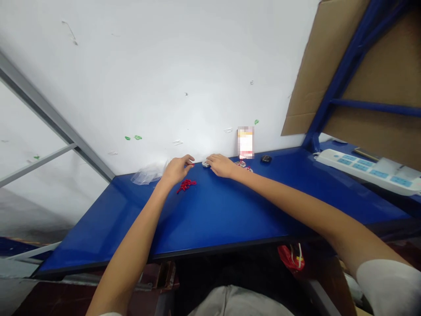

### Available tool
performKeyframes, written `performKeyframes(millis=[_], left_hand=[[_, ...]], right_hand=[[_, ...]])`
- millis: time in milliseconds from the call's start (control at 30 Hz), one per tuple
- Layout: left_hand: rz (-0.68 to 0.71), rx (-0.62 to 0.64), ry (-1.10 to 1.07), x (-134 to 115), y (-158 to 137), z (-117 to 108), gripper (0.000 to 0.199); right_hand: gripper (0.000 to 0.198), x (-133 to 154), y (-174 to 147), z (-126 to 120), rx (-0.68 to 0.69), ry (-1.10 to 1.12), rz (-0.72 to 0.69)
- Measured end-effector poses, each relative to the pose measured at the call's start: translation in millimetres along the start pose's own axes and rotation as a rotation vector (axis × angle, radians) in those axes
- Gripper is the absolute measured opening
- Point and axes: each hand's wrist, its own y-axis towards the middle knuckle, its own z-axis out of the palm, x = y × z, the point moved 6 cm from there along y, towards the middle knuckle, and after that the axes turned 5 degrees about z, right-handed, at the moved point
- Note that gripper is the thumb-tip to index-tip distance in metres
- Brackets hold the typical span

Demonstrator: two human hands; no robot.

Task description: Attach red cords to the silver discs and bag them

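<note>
At the back of the blue table, my left hand (176,170) is closed, with a bit of red cord (192,164) showing at the thumb and fingertips. Just below it on the tabletop lies a small heap of red cords (187,185). My right hand (222,166) has its fingers closed around the edge of a small silvery round piece (205,164), close to the wall; its exact kind is too small to make out. Behind the right wrist are several silvery round pieces with red parts (242,164), partly hidden by the arm.
A clear plastic bag (148,174) lies left of my hands. An upright phone-like object (245,142), blurred out, leans against the wall (210,66). Right of it sits a small black case (266,159). A white power strip (368,171) runs along the table's (217,219) right side.
</note>
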Motion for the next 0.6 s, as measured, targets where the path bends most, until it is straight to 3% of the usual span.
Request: performKeyframes(millis=[133,333,467,600], left_hand=[[-0.015,-0.061,0.034,-1,0,0,0.022],[-0.039,-0.118,0.037,-1,-1,-1,0.024],[-0.053,-0.226,-0.21,-11,-2,-3,0.023],[-0.027,-0.212,-0.518,-30,-1,10,0.028]], right_hand=[[0.025,-5,19,7,0.023,-0.056,0.021],[0.021,-19,18,-9,-0.127,0.07,0.055],[0.022,-27,-7,-40,-0.279,0.21,0.202],[0.021,-10,-47,-58,-0.182,0.365,0.141]])
